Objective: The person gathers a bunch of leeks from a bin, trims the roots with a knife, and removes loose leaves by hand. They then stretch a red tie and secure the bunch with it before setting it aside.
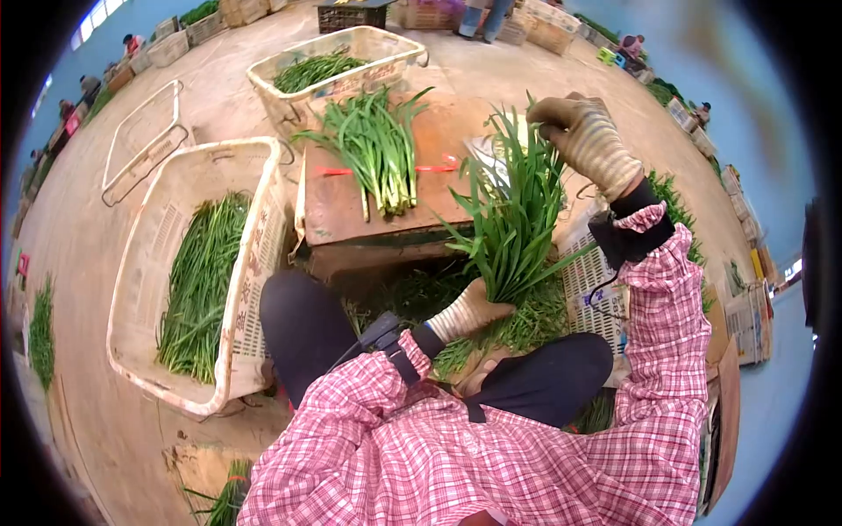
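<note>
My left hand (474, 314), in a striped glove, is closed around the lower end of a bunch of garlic chives (513, 210), whose long flat leaves fan upward. Raised beside the leaf tips is my gloved right hand (586, 140). Its fingers are curled inward, and whatever they may hold is hidden. On the brown board (342, 215) in front of me lies another pile of garlic chives (377, 149), roots toward me, across a red strip (430, 168). Loose greens (535, 316) lie below my left hand.
At the left stands a white plastic crate (127, 298) of greens; another such crate (351, 37) is beyond the board. A crate (583, 276) stands close at the right. An empty-looking frame crate (145, 140) is further left. Other people (631, 46) sit among crates along the walls.
</note>
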A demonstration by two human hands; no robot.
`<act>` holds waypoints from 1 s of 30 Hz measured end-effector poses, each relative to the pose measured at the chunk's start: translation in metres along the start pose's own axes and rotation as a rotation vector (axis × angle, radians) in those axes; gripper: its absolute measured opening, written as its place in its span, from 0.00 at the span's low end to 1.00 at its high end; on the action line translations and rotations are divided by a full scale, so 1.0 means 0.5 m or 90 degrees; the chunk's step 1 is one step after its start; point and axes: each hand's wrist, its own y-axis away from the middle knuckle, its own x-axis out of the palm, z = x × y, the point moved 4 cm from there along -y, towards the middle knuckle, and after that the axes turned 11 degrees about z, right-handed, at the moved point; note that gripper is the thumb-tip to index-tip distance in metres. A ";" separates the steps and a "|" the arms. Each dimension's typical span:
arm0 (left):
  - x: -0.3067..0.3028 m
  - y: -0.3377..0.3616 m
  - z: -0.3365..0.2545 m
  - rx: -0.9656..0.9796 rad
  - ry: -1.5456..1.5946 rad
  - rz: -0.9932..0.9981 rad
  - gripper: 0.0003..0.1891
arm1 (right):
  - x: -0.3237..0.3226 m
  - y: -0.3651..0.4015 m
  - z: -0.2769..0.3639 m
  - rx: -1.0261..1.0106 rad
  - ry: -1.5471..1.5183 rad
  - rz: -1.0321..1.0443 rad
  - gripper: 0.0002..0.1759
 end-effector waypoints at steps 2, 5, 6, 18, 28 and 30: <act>-0.002 0.003 0.014 -0.074 0.085 0.022 0.26 | 0.011 0.008 -0.008 0.034 -0.073 -0.026 0.12; -0.010 0.001 0.010 -0.090 0.070 0.033 0.27 | -0.009 0.021 0.015 -0.076 0.223 -0.131 0.09; -0.009 0.004 0.004 -0.092 0.040 0.058 0.28 | 0.000 0.019 0.005 -0.074 0.217 -0.129 0.09; 0.009 0.016 -0.106 -0.063 0.073 0.074 0.38 | -0.054 0.160 -0.394 0.331 -0.365 -0.252 0.21; -0.117 -0.102 -0.151 0.078 0.447 -0.057 0.19 | 0.248 0.299 0.001 0.180 -0.684 0.207 0.42; -0.111 -0.104 -0.157 0.133 0.300 -0.113 0.16 | 0.257 0.267 0.090 0.117 -0.796 0.174 0.50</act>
